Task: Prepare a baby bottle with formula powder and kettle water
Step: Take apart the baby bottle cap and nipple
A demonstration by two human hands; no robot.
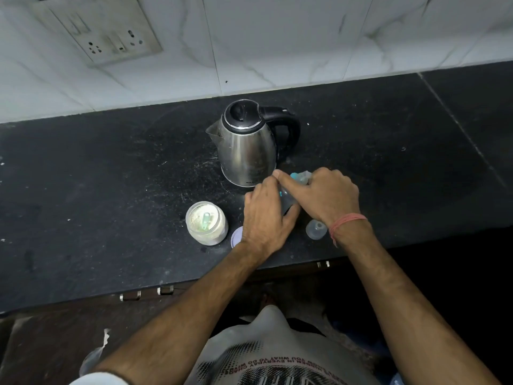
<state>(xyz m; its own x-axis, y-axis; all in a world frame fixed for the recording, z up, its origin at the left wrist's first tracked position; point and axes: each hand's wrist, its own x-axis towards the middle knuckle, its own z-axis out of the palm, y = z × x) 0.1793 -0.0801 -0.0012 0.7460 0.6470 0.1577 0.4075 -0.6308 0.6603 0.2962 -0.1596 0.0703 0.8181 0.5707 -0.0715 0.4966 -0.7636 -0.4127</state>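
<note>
A steel kettle (245,147) with a black lid and handle stands on the black counter (111,176). In front of it, both hands hold a baby bottle (287,201) with a blue collar; most of it is hidden. My left hand (265,215) wraps the bottle's body. My right hand (323,194) grips its top, where the blue ring and teat (301,176) show. An open jar of formula powder (206,223) with a green scoop inside stands to the left. Its lid (236,237) lies half hidden under my left wrist.
A clear bottle cap (316,229) rests on the counter by my right wrist. A wall socket plate (111,37) sits on the tiled wall at the back left. The counter's front edge runs just below the jar, with drawer handles (147,293) beneath.
</note>
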